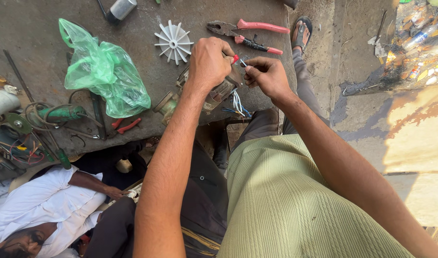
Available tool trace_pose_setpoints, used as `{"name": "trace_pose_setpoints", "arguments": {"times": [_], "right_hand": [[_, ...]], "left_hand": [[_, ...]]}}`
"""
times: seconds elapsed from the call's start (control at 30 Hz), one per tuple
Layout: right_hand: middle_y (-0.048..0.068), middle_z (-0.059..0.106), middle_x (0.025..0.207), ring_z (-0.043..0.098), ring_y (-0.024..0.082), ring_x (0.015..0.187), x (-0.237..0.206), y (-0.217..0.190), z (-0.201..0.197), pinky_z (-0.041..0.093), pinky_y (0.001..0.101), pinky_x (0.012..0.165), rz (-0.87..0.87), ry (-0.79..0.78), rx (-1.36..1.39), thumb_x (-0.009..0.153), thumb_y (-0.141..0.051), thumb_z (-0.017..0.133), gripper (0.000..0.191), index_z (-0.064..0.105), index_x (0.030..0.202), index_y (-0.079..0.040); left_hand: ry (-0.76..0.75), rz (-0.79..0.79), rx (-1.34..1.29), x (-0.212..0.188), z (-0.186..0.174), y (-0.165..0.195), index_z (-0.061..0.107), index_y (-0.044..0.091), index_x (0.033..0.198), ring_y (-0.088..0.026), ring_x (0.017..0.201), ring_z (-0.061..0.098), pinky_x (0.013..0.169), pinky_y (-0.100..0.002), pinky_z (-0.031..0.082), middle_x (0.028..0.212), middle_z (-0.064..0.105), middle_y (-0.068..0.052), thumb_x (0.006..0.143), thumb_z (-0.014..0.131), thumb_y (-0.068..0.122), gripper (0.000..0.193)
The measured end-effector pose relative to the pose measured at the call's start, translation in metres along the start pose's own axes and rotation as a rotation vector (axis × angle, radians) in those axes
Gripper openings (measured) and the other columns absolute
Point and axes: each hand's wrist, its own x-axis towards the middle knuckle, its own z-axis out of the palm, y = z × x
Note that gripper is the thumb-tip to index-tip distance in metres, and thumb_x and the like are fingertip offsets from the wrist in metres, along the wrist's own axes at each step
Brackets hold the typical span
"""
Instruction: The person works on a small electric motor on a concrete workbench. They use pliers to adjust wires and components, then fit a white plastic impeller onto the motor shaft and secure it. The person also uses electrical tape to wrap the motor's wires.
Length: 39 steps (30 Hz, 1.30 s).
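My left hand [208, 64] grips a small red-tipped tool [235, 59] above a dirty electric motor [200, 98] that lies at the edge of a grey workbench [37, 33]. My right hand [267, 75] pinches a thin wire end [243, 62] right beside the tool's tip. A bundle of blue and white wires [237, 105] hangs from the motor under both hands. The motor's middle is hidden behind my left hand and wrist.
A white plastic fan [173, 42], red-handled pliers [250, 28], a green plastic bag [104, 71], a green power tool [61, 113] and tangled cables lie on the bench. A person in a white shirt [42, 200] sits below at the left. My sandalled foot [301, 32] rests on the ground.
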Motion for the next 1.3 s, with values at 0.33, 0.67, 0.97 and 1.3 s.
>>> {"name": "trace_pose_setpoints", "arguments": {"times": [0.33, 0.67, 0.97, 1.3], "right_hand": [[0.016, 0.076, 0.085, 0.076, 0.027, 0.078, -0.01, -0.031, -0.017, 0.059, 0.0408, 0.072, -0.426, 0.184, -0.679, 0.092, -0.008, 0.071, 0.021, 0.066, 0.112, -0.001], [0.026, 0.069, 0.083, 0.068, 0.046, 0.077, -0.016, -0.026, -0.014, 0.053, 0.0551, 0.07, -0.518, 0.129, -1.089, 0.089, -0.009, 0.07, 0.021, 0.062, 0.106, 0.0], [0.016, 0.077, 0.094, 0.075, 0.021, 0.082, 0.009, -0.061, -0.03, 0.06, 0.0341, 0.075, -0.417, 0.029, -0.585, 0.102, -0.012, 0.067, 0.018, 0.073, 0.112, 0.001], [0.011, 0.077, 0.088, 0.076, 0.015, 0.079, 0.04, -0.106, -0.044, 0.061, 0.0319, 0.075, -0.199, -0.499, -0.93, 0.098, -0.023, 0.074, 0.023, 0.074, 0.101, 0.0]], "left_hand": [[0.07, 0.211, 0.328, 0.017, 0.011, 0.026, 0.077, 0.009, 0.073, -0.028, 0.074, 0.073, 0.088, -0.059, 0.049, 0.074, 0.074, -0.012, 0.076, 0.086, 0.025, 0.019], [-0.006, 0.215, 0.765, 0.032, 0.067, 0.051, 0.077, 0.014, 0.078, -0.024, 0.079, 0.076, 0.061, -0.036, 0.058, 0.076, 0.074, -0.007, 0.076, 0.078, 0.016, 0.003], [-0.132, 0.166, 0.606, 0.05, 0.047, 0.03, 0.076, 0.006, 0.086, -0.029, 0.088, 0.075, 0.072, -0.04, 0.061, 0.09, 0.074, -0.015, 0.082, 0.078, 0.02, 0.015], [0.403, -0.098, 0.005, -0.027, 0.006, 0.019, 0.072, 0.007, 0.096, -0.022, 0.079, 0.068, 0.081, -0.041, 0.054, 0.089, 0.072, -0.008, 0.101, 0.067, 0.023, 0.018]]}}
